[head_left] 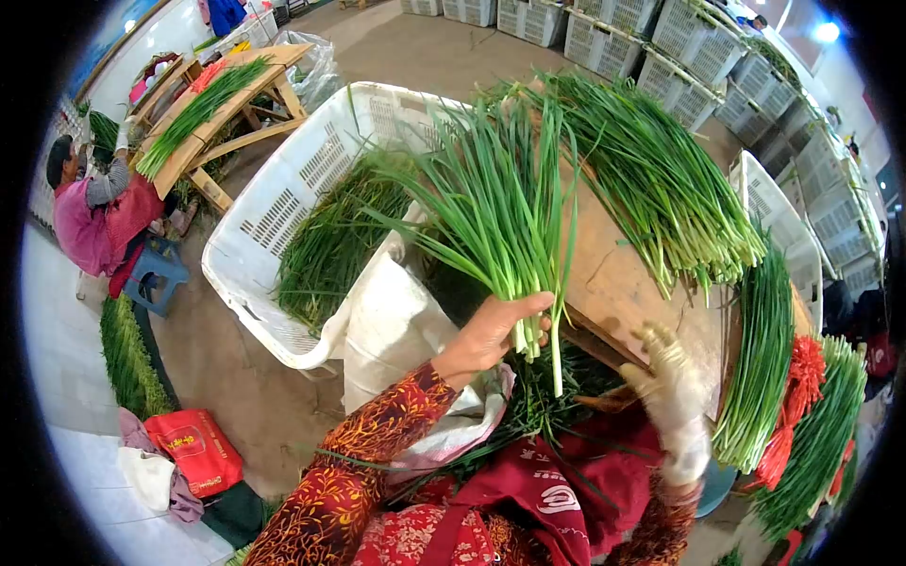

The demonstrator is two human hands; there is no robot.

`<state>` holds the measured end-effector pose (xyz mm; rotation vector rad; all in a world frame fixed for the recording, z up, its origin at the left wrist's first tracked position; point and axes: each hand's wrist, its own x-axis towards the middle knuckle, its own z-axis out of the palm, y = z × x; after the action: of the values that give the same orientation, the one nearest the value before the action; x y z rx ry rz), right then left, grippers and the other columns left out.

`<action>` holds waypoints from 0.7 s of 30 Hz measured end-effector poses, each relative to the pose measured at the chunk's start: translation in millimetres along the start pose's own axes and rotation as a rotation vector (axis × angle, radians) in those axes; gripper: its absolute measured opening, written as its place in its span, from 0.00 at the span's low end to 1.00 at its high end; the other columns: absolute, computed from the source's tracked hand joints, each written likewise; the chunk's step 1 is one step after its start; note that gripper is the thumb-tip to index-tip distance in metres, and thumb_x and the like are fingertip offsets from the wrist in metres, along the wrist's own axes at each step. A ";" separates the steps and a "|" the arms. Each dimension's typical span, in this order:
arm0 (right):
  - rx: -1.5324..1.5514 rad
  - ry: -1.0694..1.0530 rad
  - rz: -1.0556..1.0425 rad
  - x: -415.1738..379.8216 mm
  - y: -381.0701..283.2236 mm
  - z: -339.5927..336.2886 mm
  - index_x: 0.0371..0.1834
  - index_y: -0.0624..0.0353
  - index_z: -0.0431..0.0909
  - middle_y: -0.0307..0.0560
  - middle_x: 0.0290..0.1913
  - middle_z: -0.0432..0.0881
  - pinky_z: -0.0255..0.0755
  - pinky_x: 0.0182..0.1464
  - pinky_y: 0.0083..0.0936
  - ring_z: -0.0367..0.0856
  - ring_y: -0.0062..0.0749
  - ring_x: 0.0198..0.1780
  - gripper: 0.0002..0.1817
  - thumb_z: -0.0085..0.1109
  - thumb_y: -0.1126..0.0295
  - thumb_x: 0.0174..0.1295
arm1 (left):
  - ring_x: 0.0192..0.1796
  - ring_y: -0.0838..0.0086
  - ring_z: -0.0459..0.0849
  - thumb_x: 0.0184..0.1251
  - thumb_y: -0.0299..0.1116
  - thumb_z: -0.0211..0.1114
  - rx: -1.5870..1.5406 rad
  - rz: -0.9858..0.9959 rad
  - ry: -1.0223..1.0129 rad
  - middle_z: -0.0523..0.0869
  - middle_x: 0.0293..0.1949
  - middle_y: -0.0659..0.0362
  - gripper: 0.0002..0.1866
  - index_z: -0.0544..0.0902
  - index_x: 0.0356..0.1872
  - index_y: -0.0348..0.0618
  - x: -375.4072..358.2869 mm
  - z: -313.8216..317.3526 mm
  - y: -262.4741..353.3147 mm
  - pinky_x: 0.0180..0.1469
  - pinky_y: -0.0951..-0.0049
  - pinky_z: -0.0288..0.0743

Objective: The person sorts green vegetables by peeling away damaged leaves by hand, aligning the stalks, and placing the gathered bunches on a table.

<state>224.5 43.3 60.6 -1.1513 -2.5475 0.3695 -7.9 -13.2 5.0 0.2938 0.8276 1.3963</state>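
Note:
My bare left hand (481, 338) is closed around the pale stem ends of a bunch of garlic chives (500, 208), its green leaves fanning up and away over the basket's edge. To the right, my right hand (672, 377), in a pale glove, is held over the near edge of a wooden board (609, 269) with fingers apart and nothing in them; it is slightly blurred. A large pile of chives (651, 179) lies across the far side of that board. Another row of chives (755, 368) lies along its right end, beside red ties (798, 382).
A white plastic basket (255, 226) with loose greens and a white sack (392, 325) stand left of the board. Farther left, a person (99, 203) sits by a second wooden bench (241, 113). Stacked crates (694, 47) line the back. A red bag (195, 451) lies lower left.

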 end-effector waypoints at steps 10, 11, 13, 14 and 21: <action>0.674 -0.122 0.401 -16.1 -27.1 36.7 0.31 0.56 0.77 0.40 0.17 0.74 0.65 0.25 0.21 0.72 0.23 0.20 0.18 0.40 0.56 0.66 | 0.40 0.75 0.80 0.60 0.33 0.60 0.022 -0.069 -0.094 0.79 0.40 0.61 0.15 0.73 0.47 0.41 4.4 4.5 -30.6 0.38 0.72 0.78; 0.592 -0.127 0.331 -12.4 -18.3 37.6 0.32 0.56 0.76 0.41 0.17 0.75 0.66 0.25 0.23 0.74 0.28 0.20 0.19 0.40 0.55 0.66 | 0.40 0.75 0.80 0.60 0.33 0.60 0.022 -0.075 -0.091 0.79 0.40 0.61 0.15 0.73 0.47 0.41 3.2 3.4 -31.1 0.38 0.72 0.78; 0.487 -0.141 0.260 -6.3 -10.9 43.5 0.34 0.56 0.76 0.46 0.20 0.77 0.67 0.27 0.29 0.76 0.39 0.22 0.19 0.40 0.54 0.65 | 0.42 0.75 0.80 0.60 0.33 0.59 0.012 -0.128 -0.168 0.79 0.43 0.60 0.16 0.72 0.49 0.41 1.4 0.2 -34.3 0.41 0.71 0.78; 0.430 -0.125 0.284 -3.9 -11.9 47.4 0.35 0.57 0.76 0.48 0.22 0.79 0.67 0.28 0.31 0.78 0.44 0.26 0.20 0.42 0.51 0.64 | 0.45 0.73 0.79 0.61 0.32 0.59 -0.003 -0.104 -0.168 0.78 0.45 0.59 0.18 0.71 0.51 0.40 3.8 -0.2 -40.4 0.42 0.70 0.78; 0.532 -0.247 0.425 -31.0 -18.4 33.3 0.36 0.55 0.76 0.43 0.19 0.78 0.68 0.28 0.25 0.78 0.31 0.23 0.17 0.53 0.52 0.58 | 0.54 0.67 0.75 0.64 0.34 0.53 -0.095 -0.184 -0.200 0.74 0.53 0.54 0.19 0.68 0.55 0.38 2.2 6.7 -37.3 0.52 0.67 0.74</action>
<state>218.4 4.5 31.2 -1.4747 -2.1500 1.2711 24.4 -16.5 -14.8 0.2714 0.6061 1.2085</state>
